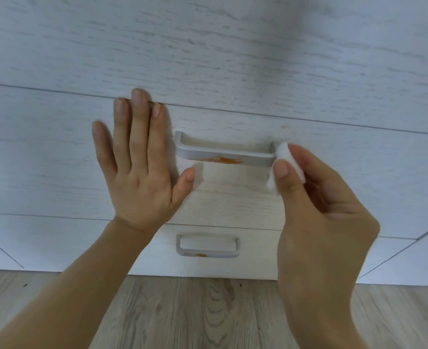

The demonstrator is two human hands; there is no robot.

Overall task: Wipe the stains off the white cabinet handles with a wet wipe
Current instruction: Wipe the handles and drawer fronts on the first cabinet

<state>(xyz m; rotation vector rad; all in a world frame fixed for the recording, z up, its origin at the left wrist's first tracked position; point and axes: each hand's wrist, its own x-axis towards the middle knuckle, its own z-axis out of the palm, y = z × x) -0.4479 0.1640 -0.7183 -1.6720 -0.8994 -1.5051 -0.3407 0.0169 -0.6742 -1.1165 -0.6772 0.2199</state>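
While left hand lies flat, fingers spread, on drawer front, right hand pinches wet wipe at upper handle's right end; orange stain untouched. Next: swipe leftwards w/ pressure.

Two bare forearms are seen entering from the bottom edge, with no sleeve, watch or bracelet worn on either. The left hand is shown from the back, and its fingernails are kept short and unpainted (no ring is worn on any finger). The right hand is likewise ungloved, and one short, plain thumbnail is shown.
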